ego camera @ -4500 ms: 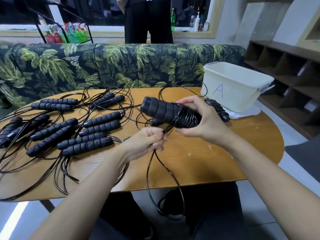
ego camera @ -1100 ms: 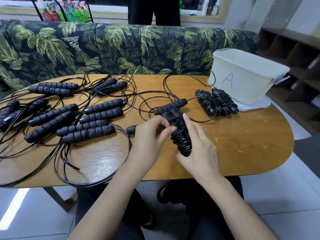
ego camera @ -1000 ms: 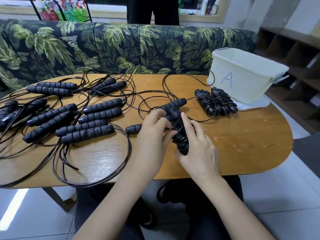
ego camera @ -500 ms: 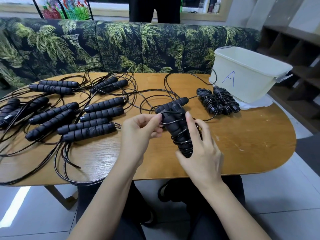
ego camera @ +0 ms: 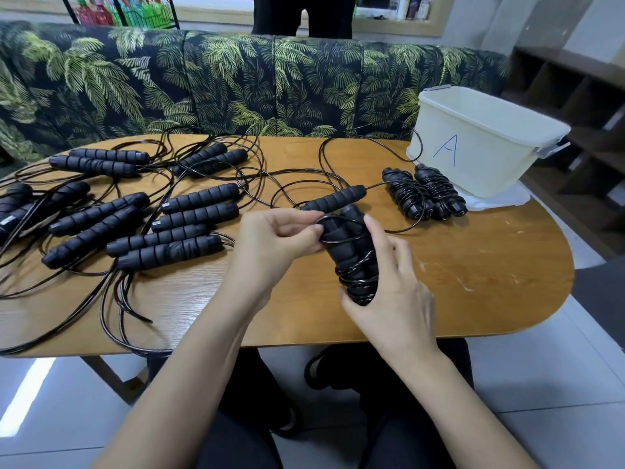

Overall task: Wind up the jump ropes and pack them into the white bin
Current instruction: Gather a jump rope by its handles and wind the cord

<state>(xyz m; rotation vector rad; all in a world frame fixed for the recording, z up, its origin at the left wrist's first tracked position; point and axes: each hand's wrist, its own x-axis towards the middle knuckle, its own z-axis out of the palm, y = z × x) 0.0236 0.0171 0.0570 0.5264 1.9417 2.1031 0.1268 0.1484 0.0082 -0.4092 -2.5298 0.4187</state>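
**Jump rope wrangling: one bundle in hand, bin off to the right**

Both hands are busy over the near edge of the wooden table (ego camera: pixel 490 265). The right hand (ego camera: pixel 392 292) cups a bundle (ego camera: pixel 350 252) of two black foam handles from below and from the side. Its thumb is tucked under the bottom end and its index finger lies stretched up along the top. The thin black cord (ego camera: pixel 358 282) is coiled tight round the lower half and only loosely round the upper part. The left hand (ego camera: pixel 277 238) has its fingers curled in and pinches a loop of that cord right at the top of the bundle.

Just behind the bundle, a single handle (ego camera: pixel 334 199) lies flat on the table.

The white bin (ego camera: pixel 480 140) sits at the far right of the table on its lid (ego camera: pixel 500 198), with a blue "A" on its side. I can't see what's inside it. Two wound ropes (ego camera: pixel 422 194) lie side by side on the table just in front of the bin.

The left half of the table is a mess of loose ropes (ego camera: pixel 199 199), handles mostly in pairs, cords looping everywhere and some hanging off the front edge. A palm-print sofa (ego camera: pixel 236 82) runs behind it all.
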